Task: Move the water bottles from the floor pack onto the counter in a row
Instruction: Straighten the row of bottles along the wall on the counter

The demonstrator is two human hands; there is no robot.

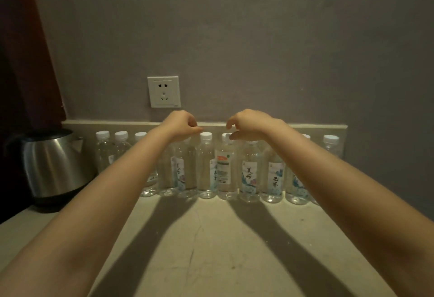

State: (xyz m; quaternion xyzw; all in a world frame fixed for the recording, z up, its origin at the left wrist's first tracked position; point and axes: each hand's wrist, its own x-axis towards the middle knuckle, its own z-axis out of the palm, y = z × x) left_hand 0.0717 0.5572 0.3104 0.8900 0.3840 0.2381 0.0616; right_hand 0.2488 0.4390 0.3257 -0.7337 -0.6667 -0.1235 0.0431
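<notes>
Several clear water bottles with white caps and printed labels stand upright in a row on the beige counter, along its back ledge. My left hand hangs just above the top of one bottle left of the middle, hiding its cap. Its fingers are loosely curled and grip nothing that I can see. My right hand hovers over the middle of the row with its fingers loosely curled. Its thumb tip touches the cap of the bottle with the orange-and-white label. My forearms hide parts of the row.
A steel electric kettle stands at the counter's left end, next to the first bottle. A white wall socket sits on the grey wall above the ledge. A dark red curtain hangs at the far left.
</notes>
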